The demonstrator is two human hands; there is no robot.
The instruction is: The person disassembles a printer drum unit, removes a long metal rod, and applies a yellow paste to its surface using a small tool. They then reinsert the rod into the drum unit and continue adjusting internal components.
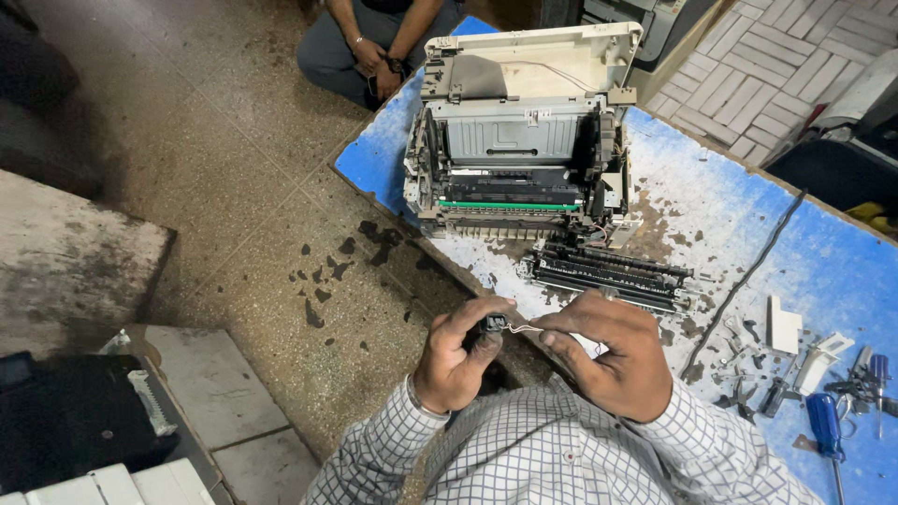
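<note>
On the blue worktable sits the opened printer, its long black roller assembly lying just in front. Nearer you, your left hand pinches a small black connector part; your right hand pinches its thin wires. It looks light and fragile, so grip the plastic body, not the leads.

An opened printer on a blue table, a roller assembly, perhaps screwdrivers nearby.
</note>
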